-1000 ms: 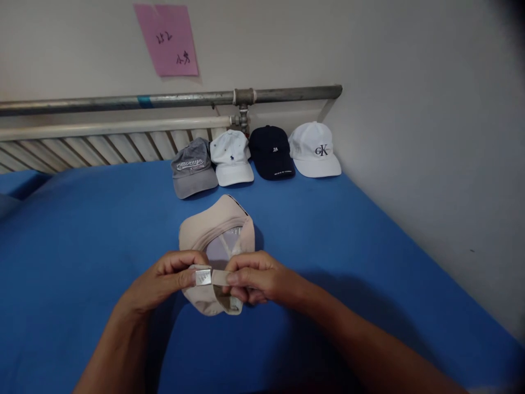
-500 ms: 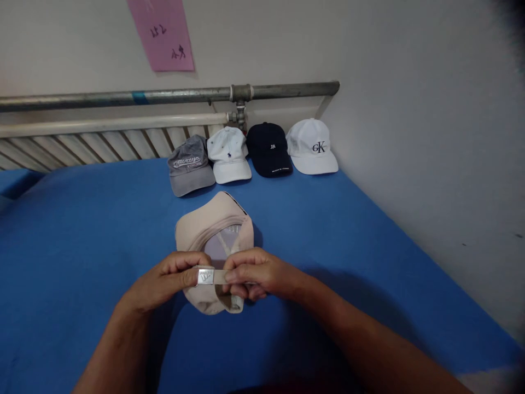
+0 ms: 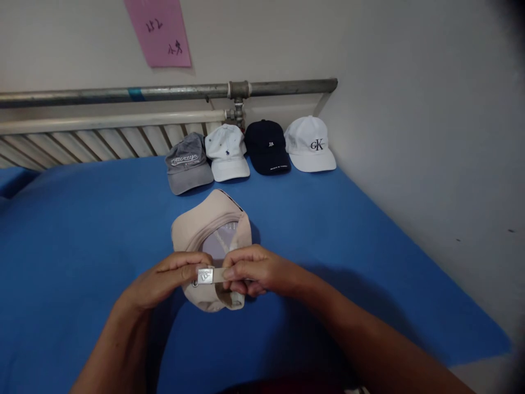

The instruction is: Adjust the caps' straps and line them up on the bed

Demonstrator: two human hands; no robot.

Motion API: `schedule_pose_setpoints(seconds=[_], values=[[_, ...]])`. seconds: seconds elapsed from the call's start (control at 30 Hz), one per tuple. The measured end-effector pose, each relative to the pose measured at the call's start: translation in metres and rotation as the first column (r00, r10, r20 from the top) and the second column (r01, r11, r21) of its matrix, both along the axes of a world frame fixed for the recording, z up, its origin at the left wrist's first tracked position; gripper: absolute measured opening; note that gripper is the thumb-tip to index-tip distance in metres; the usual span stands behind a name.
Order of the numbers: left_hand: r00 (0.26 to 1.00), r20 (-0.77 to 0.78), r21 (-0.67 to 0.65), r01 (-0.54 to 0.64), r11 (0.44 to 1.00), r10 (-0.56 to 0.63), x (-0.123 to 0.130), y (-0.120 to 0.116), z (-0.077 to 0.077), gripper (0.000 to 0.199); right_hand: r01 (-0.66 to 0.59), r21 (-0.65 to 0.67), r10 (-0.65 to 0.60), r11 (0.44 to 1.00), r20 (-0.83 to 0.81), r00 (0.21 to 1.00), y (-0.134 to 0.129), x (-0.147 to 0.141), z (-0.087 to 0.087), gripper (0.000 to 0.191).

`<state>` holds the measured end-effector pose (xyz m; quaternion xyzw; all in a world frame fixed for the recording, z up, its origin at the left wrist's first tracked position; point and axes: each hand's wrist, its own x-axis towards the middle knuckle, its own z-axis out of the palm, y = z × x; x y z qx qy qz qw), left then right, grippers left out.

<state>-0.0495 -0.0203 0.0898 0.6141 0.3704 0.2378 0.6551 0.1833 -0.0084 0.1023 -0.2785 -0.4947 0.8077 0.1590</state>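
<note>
A beige baseball cap lies upside down before me, its brim pointing away and its inside showing. Across its back runs an adjusting strap with a silver metal buckle. My left hand pinches the strap at the buckle, the thumb against the buckle's left edge. On the other side, my right hand is closed on the strap between thumb and fingers, just right of the buckle. The fingertips behind the strap are partly hidden.
Along the back of the blue-covered surface stand a grey cap, a white cap, a black cap and another white cap. Behind them are a radiator and a metal pipe. A wall borders the right side.
The whole view has shifted slightly. Both hands keep their grip on the strap, and a small metal ring now shows just below left of the buckle.
</note>
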Motion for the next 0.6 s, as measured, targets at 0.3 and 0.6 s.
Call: schedule_pose_setpoints(seconds=[0.3, 0.6], values=[[1.000, 0.013, -0.028, -0.019, 0.999, 0.019, 0.007, -0.003, 0.006, 0.037, 0.061, 0.016, -0.061, 0.998, 0.027, 0.998, -0.004, -0.001, 0.006, 0.014], [0.990, 0.077, -0.011, -0.117, 0.993, 0.118, 0.007, -0.002, 0.002, 0.034, 0.065, -0.043, -0.066, 0.997, -0.024, 0.997, -0.002, -0.007, -0.009, 0.012]])
